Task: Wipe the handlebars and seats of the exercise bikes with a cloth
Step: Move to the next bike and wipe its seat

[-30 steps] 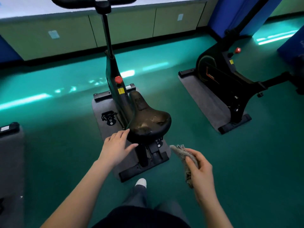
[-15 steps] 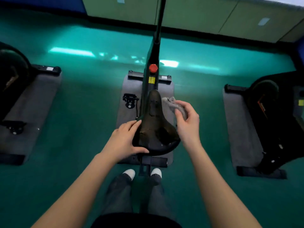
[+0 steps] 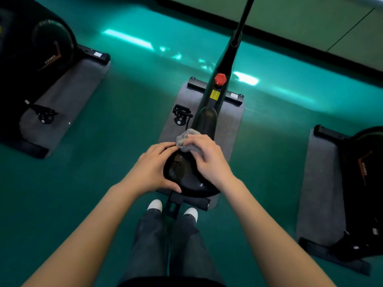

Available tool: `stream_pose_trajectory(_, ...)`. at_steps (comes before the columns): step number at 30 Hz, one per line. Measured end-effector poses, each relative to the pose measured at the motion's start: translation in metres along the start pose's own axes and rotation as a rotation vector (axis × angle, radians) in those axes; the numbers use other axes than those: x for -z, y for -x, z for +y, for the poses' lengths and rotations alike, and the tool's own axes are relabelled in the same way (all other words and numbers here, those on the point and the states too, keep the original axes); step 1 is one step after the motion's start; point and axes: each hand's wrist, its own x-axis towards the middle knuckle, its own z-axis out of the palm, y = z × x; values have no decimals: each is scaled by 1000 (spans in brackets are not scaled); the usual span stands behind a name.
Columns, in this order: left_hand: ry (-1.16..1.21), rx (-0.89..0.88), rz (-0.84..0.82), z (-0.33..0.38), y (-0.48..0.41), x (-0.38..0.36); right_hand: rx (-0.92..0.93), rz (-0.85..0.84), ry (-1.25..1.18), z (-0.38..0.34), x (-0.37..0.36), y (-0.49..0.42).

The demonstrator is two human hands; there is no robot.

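Observation:
The black seat [image 3: 186, 179] of the middle exercise bike [image 3: 222, 79] is right below me, its nose pointing away. My left hand [image 3: 152, 168] grips the seat's left edge, thumb round the rear rim. My right hand [image 3: 207, 158] holds a crumpled grey cloth [image 3: 185, 137] and presses it on the middle of the seat. The handlebars are out of view beyond the top edge; only the black post rises there.
A second black bike [image 3: 39, 48] stands at the left on a grey mat [image 3: 62, 100], a third bike [image 3: 364, 175] at the right on its mat. Green floor [image 3: 124, 121] lies between them. Pale cabinets [image 3: 310, 17] run along the far wall. My feet [image 3: 172, 208] stand behind the seat.
I have leaned closer over the seat. My right hand has moved the cloth from the seat's right side onto its top. My left hand keeps its hold on the left edge.

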Motion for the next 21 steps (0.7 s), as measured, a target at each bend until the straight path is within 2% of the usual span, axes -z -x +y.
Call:
stream_pose_trajectory(4, 47, 13, 11, -2, 2, -2, -195, -16, -256, -5, 12, 19)
stream_pose_trajectory(7, 69, 21, 10, -2, 3, -2, -227, 179, -359, -3, 34, 5)
stream_pose_trajectory(10, 76, 25, 13, -3, 3, -4, -204, 333, -250, 5, 48, -32)
stream_pose_trajectory(13, 74, 27, 14, -4, 3, -4, -132, 188, -1, 13, 43, -62)
stream_pose_trajectory(16, 78, 32, 12, -4, 2, -4, 55, 31, 152, 13, 27, -61)
stream_pose_trajectory(19, 86, 33, 8, -3, 2, -4, 152, -95, 213, 12, 15, -44)
stream_pose_trajectory(21, 85, 32, 9, -4, 2, -4, 104, -75, 115, 12, 13, -37)
